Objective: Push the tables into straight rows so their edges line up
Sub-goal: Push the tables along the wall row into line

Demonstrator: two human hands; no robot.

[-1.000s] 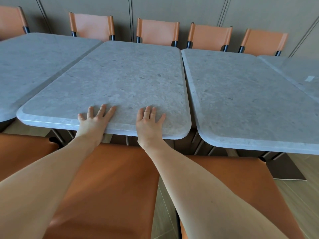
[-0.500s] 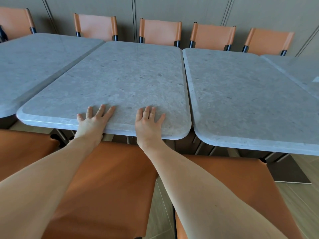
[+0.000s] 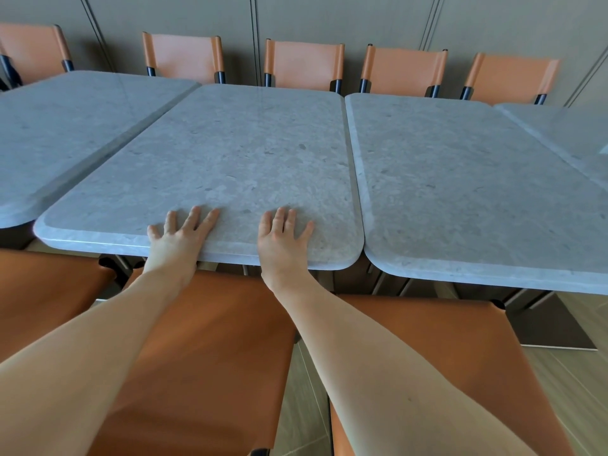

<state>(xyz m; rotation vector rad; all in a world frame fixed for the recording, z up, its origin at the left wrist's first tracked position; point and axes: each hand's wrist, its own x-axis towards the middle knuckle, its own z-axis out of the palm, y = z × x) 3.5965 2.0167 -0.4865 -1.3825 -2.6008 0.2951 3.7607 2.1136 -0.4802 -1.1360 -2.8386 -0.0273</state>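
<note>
Several grey stone-topped tables stand side by side. The middle table point(image 3: 237, 153) lies straight ahead of me. My left hand point(image 3: 177, 238) rests flat on its near edge, fingers straight and spread. My right hand point(image 3: 281, 240) lies flat beside it on the same edge, fingers straight. The right table point(image 3: 460, 192) sits close against the middle one, and its near edge reaches nearer to me. The left table point(image 3: 65, 133) overlaps the view at the left, and its near edge sits farther back. A fourth table point(image 3: 575, 136) shows at the far right.
Orange leather chairs point(image 3: 302, 62) line the far side against a panelled wall. Three orange chair seats point(image 3: 204, 357) stand under my arms on the near side. A metal table base point(image 3: 552, 324) rests on the wood floor at the right.
Both hands stay flat on the middle table's near edge. The view has shifted slightly, with the far chairs appearing a little more to the right. No clear table movement shows.
</note>
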